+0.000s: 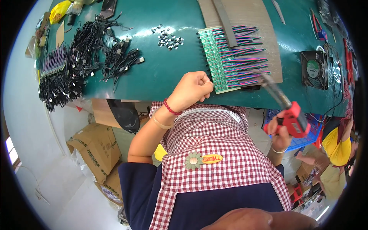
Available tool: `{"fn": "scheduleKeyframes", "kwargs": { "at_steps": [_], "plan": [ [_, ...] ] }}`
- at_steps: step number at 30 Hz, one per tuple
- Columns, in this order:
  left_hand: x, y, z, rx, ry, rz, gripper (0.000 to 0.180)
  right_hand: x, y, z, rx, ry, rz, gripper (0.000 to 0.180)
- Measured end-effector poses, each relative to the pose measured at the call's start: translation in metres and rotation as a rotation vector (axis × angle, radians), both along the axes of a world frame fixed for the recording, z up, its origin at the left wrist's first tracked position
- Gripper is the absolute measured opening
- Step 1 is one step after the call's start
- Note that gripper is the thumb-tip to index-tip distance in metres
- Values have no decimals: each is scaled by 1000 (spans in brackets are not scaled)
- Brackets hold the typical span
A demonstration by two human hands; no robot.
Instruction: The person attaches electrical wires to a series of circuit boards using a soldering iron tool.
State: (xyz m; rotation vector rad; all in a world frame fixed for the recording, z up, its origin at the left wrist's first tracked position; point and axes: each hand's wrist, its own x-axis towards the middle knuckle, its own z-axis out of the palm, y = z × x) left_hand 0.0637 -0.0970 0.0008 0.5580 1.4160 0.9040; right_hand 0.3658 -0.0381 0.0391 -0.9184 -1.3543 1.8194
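My left hand (193, 89) is closed in a pinch at the near left corner of a green circuit-board panel (213, 57); whatever is between the fingers is hidden. Dark connectors stick out along the panel's left edge. Bundles of coloured wires (245, 61) run from its right side over a sheet of cardboard (273, 57). Across the far wires lies a flat grey bar (225, 23). My right hand (281, 134) grips a red pistol-shaped soldering gun (294, 122) by its handle. Its metal barrel is smeared by motion and points toward the near right wires.
Black cables with plugs (86, 50) are heaped at the left of the green table (153, 76). Small black-and-white connectors (170, 40) lie scattered at the far middle. A square black fan (313, 70) stands at the right. Below the table are a blue crate (304, 142) and cardboard boxes (96, 151).
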Motion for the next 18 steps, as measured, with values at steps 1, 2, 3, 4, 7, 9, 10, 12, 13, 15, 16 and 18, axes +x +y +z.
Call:
{"fn": "scheduleKeyframes", "kwargs": {
  "at_steps": [1, 2, 3, 4, 7, 9, 10, 12, 13, 15, 16, 18],
  "plan": [
    [1, 2, 0, 19, -28, 2, 12, 4, 6, 10, 47, 44, -98, 47],
    [-1, -1, 3, 15, -27, 1, 11, 9, 10, 16, 101, 87, -200, 50],
    [-2, -1, 7, 21, -31, -10, 11, 17, 17, 19, 164, 123, -277, 50],
    [-3, -3, 5, -7, -79, 2, 11, 26, 27, 23, 232, 156, -350, 49],
    [2, -7, 10, -41, 24, 34, 12, 61, 57, 36, 424, 188, -484, 42],
    [1, -11, 11, -35, 26, 14, 12, 76, 72, 43, 543, 211, -610, 37],
    [0, -11, 12, -68, 39, 31, 12, 83, 78, 42, 582, 220, -658, 35],
    [0, -7, 11, -39, 35, 16, 12, 97, 103, 24, 512, 237, -808, 33],
    [-1, -6, 10, -31, 31, 30, 13, 98, 120, 19, 412, 23, -953, 22],
    [0, -7, 8, -31, 41, 26, 13, 104, 155, 2, 241, -281, -954, 18],
    [1, -4, 8, -31, 49, 40, 13, 101, 169, -8, 261, -322, -961, 18],
    [0, -5, 11, -52, 38, 54, 13, 92, 160, 4, 279, -242, -986, 17]
  ]
}}
